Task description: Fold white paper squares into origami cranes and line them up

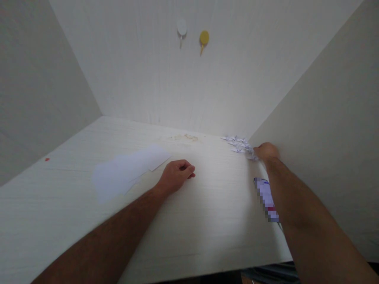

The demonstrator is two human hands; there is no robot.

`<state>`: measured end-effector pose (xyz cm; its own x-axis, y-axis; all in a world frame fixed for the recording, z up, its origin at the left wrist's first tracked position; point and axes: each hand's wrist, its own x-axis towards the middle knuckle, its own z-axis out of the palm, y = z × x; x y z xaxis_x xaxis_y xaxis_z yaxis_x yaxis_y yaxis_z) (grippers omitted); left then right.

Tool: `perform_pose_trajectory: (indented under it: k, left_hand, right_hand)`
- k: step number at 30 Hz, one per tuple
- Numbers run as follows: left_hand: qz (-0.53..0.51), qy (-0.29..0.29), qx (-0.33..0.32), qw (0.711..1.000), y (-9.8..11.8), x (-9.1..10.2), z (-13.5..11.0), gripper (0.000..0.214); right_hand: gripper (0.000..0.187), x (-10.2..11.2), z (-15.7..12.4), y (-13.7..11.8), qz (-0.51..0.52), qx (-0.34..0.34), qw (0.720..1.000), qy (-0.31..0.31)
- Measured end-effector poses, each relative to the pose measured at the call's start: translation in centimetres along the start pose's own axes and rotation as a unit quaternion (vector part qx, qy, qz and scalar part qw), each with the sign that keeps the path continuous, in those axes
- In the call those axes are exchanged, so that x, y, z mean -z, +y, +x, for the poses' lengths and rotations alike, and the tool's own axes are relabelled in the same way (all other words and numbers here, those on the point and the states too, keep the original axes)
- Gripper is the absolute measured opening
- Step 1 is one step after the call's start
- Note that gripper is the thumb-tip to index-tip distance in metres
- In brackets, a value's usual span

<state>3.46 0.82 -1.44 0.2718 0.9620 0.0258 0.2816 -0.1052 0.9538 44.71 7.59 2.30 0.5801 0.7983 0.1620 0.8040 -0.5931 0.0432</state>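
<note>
In the far right corner of the white tabletop, several small folded white paper cranes (237, 144) stand in a cluster, their pointed tips showing. My right hand (267, 151) reaches to the right end of that group beside the side wall. Its fingers are closed at the paper crane (252, 157) on the near edge; the fingertips are partly hidden. Near the middle of the table rests my left hand (178, 173), loosely curled with thumb against fingers, and nothing shows in it. Left of this hand lie flat white paper sheets (124, 169), partly overlapping.
A phone (266, 199) with a lit, blurred screen lies beside my right forearm, a cable at its near end. Walls enclose the table (219, 221) at the back and sides. A white hook (181, 28) and a yellow hook (204, 38) are on the back wall.
</note>
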Motion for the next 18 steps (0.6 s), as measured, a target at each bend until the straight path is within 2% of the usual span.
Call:
perform_pose_trajectory:
  k: [7, 18]
  left_hand:
    - [-0.012, 0.0, 0.017, 1.0, 0.4, -0.1, 0.0, 0.022]
    - [-0.01, -0.004, 0.01, 1.0, 0.0, -0.1, 0.1, 0.024]
  right_hand:
    - [0.034, -0.4, 1.5, -0.9, 0.013, -0.038, 0.999, -0.019]
    - [0.027, -0.6, 1.7, -0.9, -0.018, -0.022, 0.999, -0.034]
